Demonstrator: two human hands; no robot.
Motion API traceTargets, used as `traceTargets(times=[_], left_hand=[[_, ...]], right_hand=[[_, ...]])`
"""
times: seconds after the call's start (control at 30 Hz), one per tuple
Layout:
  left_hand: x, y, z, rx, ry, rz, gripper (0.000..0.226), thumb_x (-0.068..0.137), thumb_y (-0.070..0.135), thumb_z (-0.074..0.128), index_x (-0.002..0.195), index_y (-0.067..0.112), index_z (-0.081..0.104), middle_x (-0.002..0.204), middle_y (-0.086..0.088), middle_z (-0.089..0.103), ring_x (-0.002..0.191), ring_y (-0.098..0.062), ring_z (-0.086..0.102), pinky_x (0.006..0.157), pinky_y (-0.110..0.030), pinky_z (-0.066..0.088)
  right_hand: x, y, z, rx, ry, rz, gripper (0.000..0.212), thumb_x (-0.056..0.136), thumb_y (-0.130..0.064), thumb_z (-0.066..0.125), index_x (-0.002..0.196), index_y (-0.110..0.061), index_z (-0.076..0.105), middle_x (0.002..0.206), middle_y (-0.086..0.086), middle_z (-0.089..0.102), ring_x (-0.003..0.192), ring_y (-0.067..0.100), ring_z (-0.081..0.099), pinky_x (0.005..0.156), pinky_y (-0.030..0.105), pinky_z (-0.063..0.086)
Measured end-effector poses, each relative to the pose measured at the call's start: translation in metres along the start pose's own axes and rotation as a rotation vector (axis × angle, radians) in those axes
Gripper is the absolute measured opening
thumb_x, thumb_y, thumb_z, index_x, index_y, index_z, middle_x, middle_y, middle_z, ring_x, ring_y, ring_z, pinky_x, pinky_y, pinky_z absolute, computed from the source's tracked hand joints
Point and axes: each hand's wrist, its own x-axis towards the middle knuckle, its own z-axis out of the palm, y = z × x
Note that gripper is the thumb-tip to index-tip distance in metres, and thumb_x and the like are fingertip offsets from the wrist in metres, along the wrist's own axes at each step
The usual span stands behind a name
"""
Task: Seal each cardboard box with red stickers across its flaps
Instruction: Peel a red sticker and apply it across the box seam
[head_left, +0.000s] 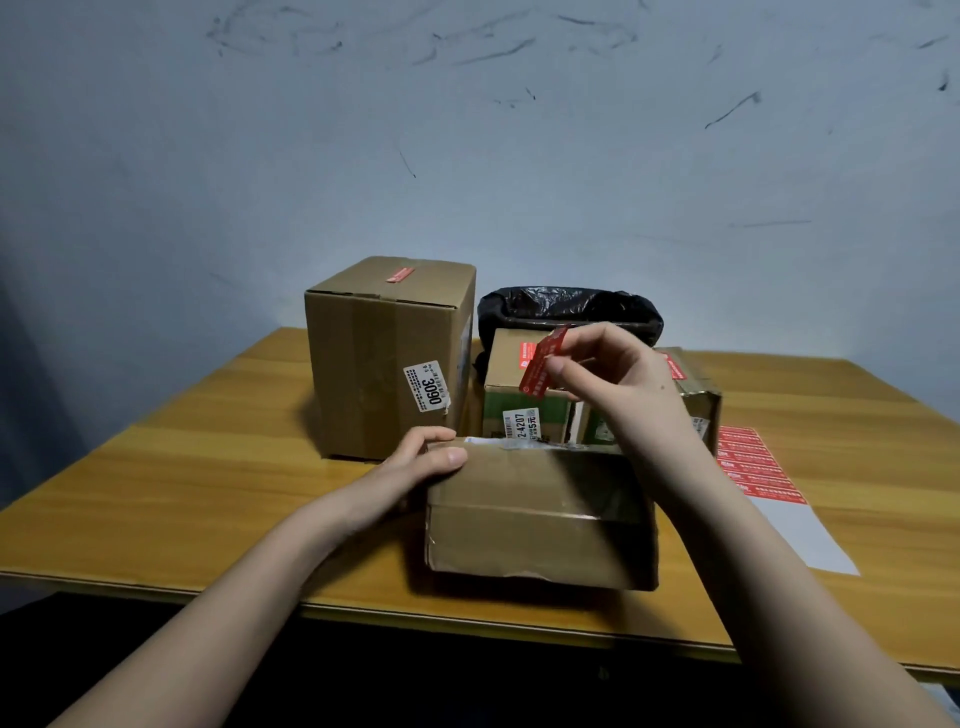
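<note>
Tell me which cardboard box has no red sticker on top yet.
The near box at the table's front edge, steadied by the left hand. The tall box and the two small boxes behind it already show red stickers.

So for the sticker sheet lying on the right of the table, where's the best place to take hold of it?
Likely the bare white near end of the sticker sheet, coming from the right. It lies flat on the table, that end carries no red stickers, and the near box and right hand crowd its left side.

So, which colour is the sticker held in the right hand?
Red with small white print, seen in the head view: the sticker pinched by the right hand.
</note>
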Motion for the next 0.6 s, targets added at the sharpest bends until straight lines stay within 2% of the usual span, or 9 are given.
traceTargets(times=[0.07, 0.13, 0.17, 0.23, 0.27, 0.33, 0.43, 0.53, 0.6], left_hand=[[0.0, 0.002, -0.003, -0.025, -0.002, -0.054, 0.084, 0.05, 0.077, 0.057, 0.122, 0.036, 0.049, 0.128, 0.003, 0.052, 0.118, -0.013, 0.05, 0.107, -0.038, 0.037], [0.004, 0.001, -0.008, -0.071, 0.004, -0.126, 0.078, 0.052, 0.082, 0.057, 0.119, 0.042, 0.056, 0.127, -0.001, 0.056, 0.117, -0.02, 0.052, 0.109, -0.042, 0.035], [0.006, 0.002, -0.01, -0.09, 0.007, -0.169, 0.071, 0.054, 0.084, 0.058, 0.114, 0.046, 0.06, 0.126, -0.006, 0.057, 0.111, -0.024, 0.051, 0.106, -0.044, 0.034], [0.011, 0.003, -0.013, -0.126, 0.001, -0.246, 0.067, 0.053, 0.087, 0.062, 0.104, 0.044, 0.065, 0.116, -0.018, 0.056, 0.1, -0.025, 0.038, 0.086, -0.039, 0.028], [0.013, 0.004, -0.015, -0.142, 0.004, -0.276, 0.069, 0.05, 0.087, 0.065, 0.103, 0.041, 0.066, 0.108, -0.013, 0.053, 0.098, -0.025, 0.034, 0.08, -0.038, 0.02], [0.015, 0.007, -0.017, -0.166, 0.024, -0.31, 0.078, 0.047, 0.085, 0.07, 0.105, 0.034, 0.065, 0.104, -0.007, 0.047, 0.095, -0.025, 0.036, 0.081, -0.037, 0.025], [0.015, 0.013, -0.019, -0.151, 0.014, -0.348, 0.095, 0.045, 0.085, 0.069, 0.115, 0.022, 0.058, 0.092, -0.011, 0.042, 0.074, -0.023, 0.035, 0.064, -0.03, 0.024], [0.013, 0.018, -0.02, -0.191, -0.04, -0.373, 0.091, 0.048, 0.081, 0.071, 0.111, 0.016, 0.056, 0.09, -0.01, 0.042, 0.075, -0.02, 0.036, 0.065, -0.027, 0.026], [0.012, 0.021, -0.021, -0.191, -0.069, -0.392, 0.086, 0.053, 0.079, 0.07, 0.107, 0.014, 0.055, 0.081, -0.008, 0.045, 0.072, -0.019, 0.036, 0.066, -0.026, 0.028]], right_hand=[[0.0, -0.003, -0.002, -0.025, 0.009, -0.02, 0.017, 0.086, -0.005, 0.069, 0.084, -0.021, 0.065, 0.085, -0.003, 0.069, 0.081, 0.013, 0.065, 0.081, 0.032, 0.054], [0.0, -0.004, -0.004, -0.026, 0.017, -0.023, 0.017, 0.086, -0.006, 0.069, 0.084, -0.022, 0.066, 0.084, -0.005, 0.069, 0.079, 0.01, 0.065, 0.076, 0.026, 0.053], [0.0, -0.004, -0.004, -0.017, 0.02, -0.02, 0.017, 0.086, -0.005, 0.068, 0.083, -0.022, 0.065, 0.082, -0.007, 0.069, 0.078, 0.007, 0.064, 0.072, 0.022, 0.051], [-0.001, -0.004, -0.006, 0.005, 0.026, -0.01, 0.017, 0.086, -0.005, 0.068, 0.084, -0.021, 0.065, 0.081, -0.008, 0.069, 0.076, 0.005, 0.064, 0.069, 0.017, 0.048], [-0.002, -0.004, -0.008, 0.011, 0.028, -0.003, 0.016, 0.086, -0.004, 0.067, 0.085, -0.02, 0.065, 0.082, -0.007, 0.069, 0.077, 0.005, 0.065, 0.068, 0.016, 0.048], [-0.003, -0.003, -0.01, 0.013, 0.034, 0.007, 0.014, 0.086, -0.004, 0.067, 0.087, -0.017, 0.066, 0.083, -0.004, 0.069, 0.077, 0.006, 0.065, 0.068, 0.016, 0.048], [-0.003, -0.003, -0.014, 0.025, 0.049, 0.023, 0.014, 0.086, -0.004, 0.067, 0.087, -0.018, 0.066, 0.084, -0.002, 0.07, 0.079, 0.009, 0.066, 0.072, 0.021, 0.052], [-0.002, -0.004, -0.018, 0.012, 0.05, 0.023, 0.014, 0.087, -0.005, 0.067, 0.086, -0.019, 0.066, 0.086, 0.001, 0.07, 0.081, 0.012, 0.066, 0.073, 0.022, 0.053], [-0.002, -0.004, -0.019, 0.008, 0.054, 0.021, 0.014, 0.087, -0.005, 0.067, 0.086, -0.019, 0.066, 0.086, 0.0, 0.07, 0.081, 0.012, 0.066, 0.071, 0.02, 0.052]])
